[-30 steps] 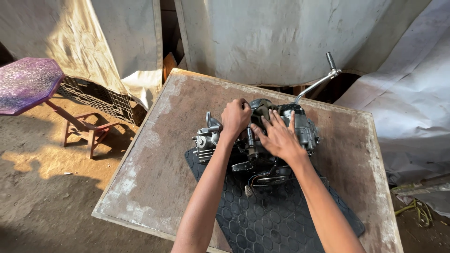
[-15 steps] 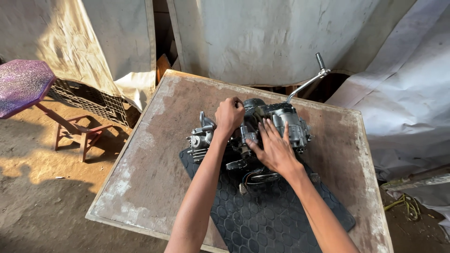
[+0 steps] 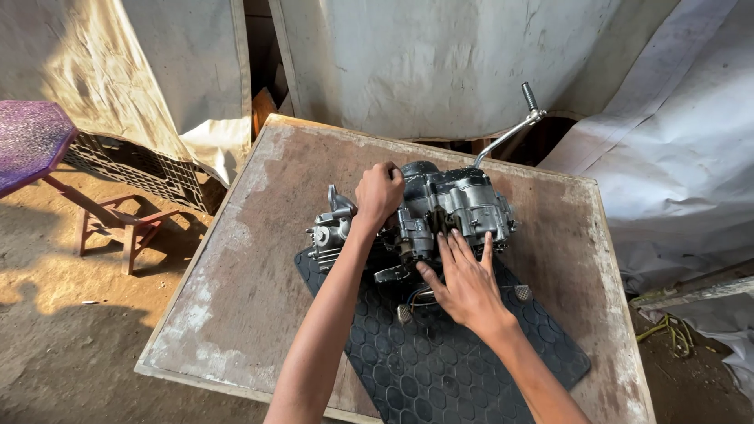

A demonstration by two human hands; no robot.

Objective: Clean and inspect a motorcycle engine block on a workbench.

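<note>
So there's a small grey motorcycle engine (image 3: 428, 216) sitting on a black rubber mat (image 3: 440, 353) with a honeycomb pattern, and the mat is laid on a worn wooden table (image 3: 236, 259). The left hand (image 3: 378, 192) is curled up tight on top of the engine near its left end, looks like it's gripping some part there, though I can't really make out what's under the fingers. The right hand (image 3: 465, 279) is open and flat, fingers spread, pressed against the near side of the engine casing. A long metal kick lever (image 3: 510, 129) sticks up off the back right. Purple stool (image 3: 31, 145) over on the dirt floor to the left.
</note>
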